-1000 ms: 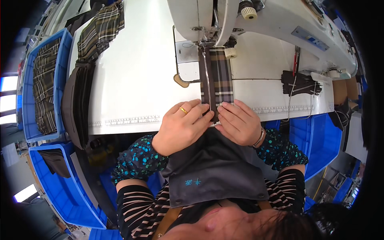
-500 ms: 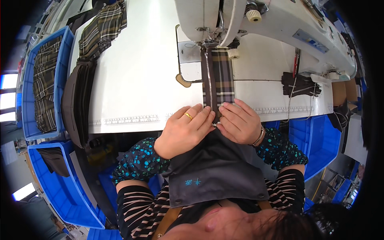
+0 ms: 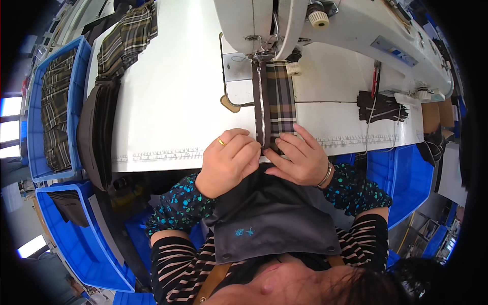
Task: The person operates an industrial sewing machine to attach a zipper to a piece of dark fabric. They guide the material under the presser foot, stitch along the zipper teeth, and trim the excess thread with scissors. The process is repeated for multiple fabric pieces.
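One long, dark-brown cloth zipper with silver metal teeth point(image 3: 262, 107) lies nearly straight along a brown-and-cream plaid fabric strip point(image 3: 283, 99), far end beneath the white metal sewing machine point(image 3: 241, 23), near end pinched by the curled left hand point(image 3: 230, 161), the loosely spread right hand point(image 3: 300, 160) touching the strip.

You are in a sewing workshop: a large sewing machine point(image 3: 351, 35) stands on your white worktop point(image 3: 168, 101), a ruler strip point(image 3: 162, 154) runs along its near edge, and a blue bin point(image 3: 76, 112) at your left holds plaid fabric pieces point(image 3: 55, 112).
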Demonstrator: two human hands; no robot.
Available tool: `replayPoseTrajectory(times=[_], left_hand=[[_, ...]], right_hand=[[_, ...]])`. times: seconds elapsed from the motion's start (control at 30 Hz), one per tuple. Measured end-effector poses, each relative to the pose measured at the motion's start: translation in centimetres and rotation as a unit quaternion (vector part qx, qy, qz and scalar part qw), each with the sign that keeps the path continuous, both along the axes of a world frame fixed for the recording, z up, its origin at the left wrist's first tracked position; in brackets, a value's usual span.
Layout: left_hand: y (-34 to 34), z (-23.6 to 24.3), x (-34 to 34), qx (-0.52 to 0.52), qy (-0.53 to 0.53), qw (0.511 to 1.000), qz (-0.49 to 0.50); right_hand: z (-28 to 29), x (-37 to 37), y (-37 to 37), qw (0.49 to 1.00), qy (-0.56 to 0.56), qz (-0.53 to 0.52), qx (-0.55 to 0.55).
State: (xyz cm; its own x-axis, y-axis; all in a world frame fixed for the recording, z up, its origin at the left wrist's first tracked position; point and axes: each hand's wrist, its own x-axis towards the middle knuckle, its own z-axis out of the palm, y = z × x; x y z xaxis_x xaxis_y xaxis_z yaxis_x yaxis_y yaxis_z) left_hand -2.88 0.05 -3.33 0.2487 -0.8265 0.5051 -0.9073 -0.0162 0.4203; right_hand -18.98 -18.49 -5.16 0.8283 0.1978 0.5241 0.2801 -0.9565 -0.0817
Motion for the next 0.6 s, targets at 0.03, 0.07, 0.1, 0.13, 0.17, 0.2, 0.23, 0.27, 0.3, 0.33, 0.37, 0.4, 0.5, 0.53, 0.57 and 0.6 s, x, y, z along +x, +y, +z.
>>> replayPoseTrajectory(times=[0.03,0.07,0.1,0.13,0.17,0.2,0.23,0.27,0.3,0.33,0.37,0.4,0.5,0.53,0.57,0.6], left_hand=[[-0.07,0.02,-0.3,-0.004,-0.025,1.0,-0.005],[-0.14,0.04,-0.52,-0.008,-0.05,0.999,-0.011],[-0.24,0.11,-0.63,-0.001,-0.059,0.998,-0.015],[-0.34,0.21,-0.72,0.006,-0.067,0.998,-0.02],[-0.4,0.28,-0.77,0.013,-0.075,0.997,-0.024],[-0.41,0.22,-0.76,0.016,-0.072,0.997,-0.028],[-0.42,0.15,-0.76,0.02,-0.069,0.997,-0.032],[-0.43,0.09,-0.76,0.023,-0.066,0.997,-0.036],[-0.47,0.06,-0.81,0.023,-0.055,0.998,-0.037],[-0.53,0.03,-0.89,0.023,-0.043,0.998,-0.038],[-0.56,0.01,-0.95,0.023,-0.032,0.998,-0.039],[-0.54,-0.04,-0.98,0.025,-0.027,0.998,-0.041],[-0.48,-0.21,-1.01,0.031,-0.019,0.998,-0.046],[-0.45,-0.26,-0.98,0.034,-0.022,0.998,-0.048],[-0.44,-0.31,-0.97,0.037,-0.024,0.998,-0.05],[-0.45,-0.42,-0.92,0.033,-0.025,0.998,-0.052]], right_hand=[[-0.12,-0.01,-0.02,1.0,-0.002,0.005,0.005],[-0.22,-0.05,-0.05,1.0,-0.006,0.008,0.003],[-0.28,-0.09,-0.14,1.0,-0.01,0.012,0.0],[-0.34,-0.11,-0.2,1.0,-0.014,0.015,-0.002],[-0.4,-0.1,-0.24,1.0,-0.02,0.018,-0.009],[-0.49,-0.07,-0.27,0.999,-0.026,0.02,-0.016],[-0.59,-0.05,-0.29,0.999,-0.033,0.022,-0.023],[-0.75,-0.04,-0.31,0.999,-0.04,0.024,-0.027],[-0.91,-0.05,-0.33,0.998,-0.046,0.027,-0.03],[-0.99,-0.07,-0.35,0.998,-0.052,0.029,-0.033],[-0.99,-0.09,-0.38,0.998,-0.053,0.031,-0.034],[-1.04,-0.08,-0.38,0.997,-0.055,0.033,-0.035],[-1.07,-0.1,-0.39,0.997,-0.058,0.036,-0.035],[-1.01,-0.13,-0.4,0.997,-0.057,0.036,-0.036],[-0.89,-0.17,-0.38,0.998,-0.053,0.037,-0.028],[-0.74,-0.13,-0.35,0.998,-0.05,0.038,-0.022]])
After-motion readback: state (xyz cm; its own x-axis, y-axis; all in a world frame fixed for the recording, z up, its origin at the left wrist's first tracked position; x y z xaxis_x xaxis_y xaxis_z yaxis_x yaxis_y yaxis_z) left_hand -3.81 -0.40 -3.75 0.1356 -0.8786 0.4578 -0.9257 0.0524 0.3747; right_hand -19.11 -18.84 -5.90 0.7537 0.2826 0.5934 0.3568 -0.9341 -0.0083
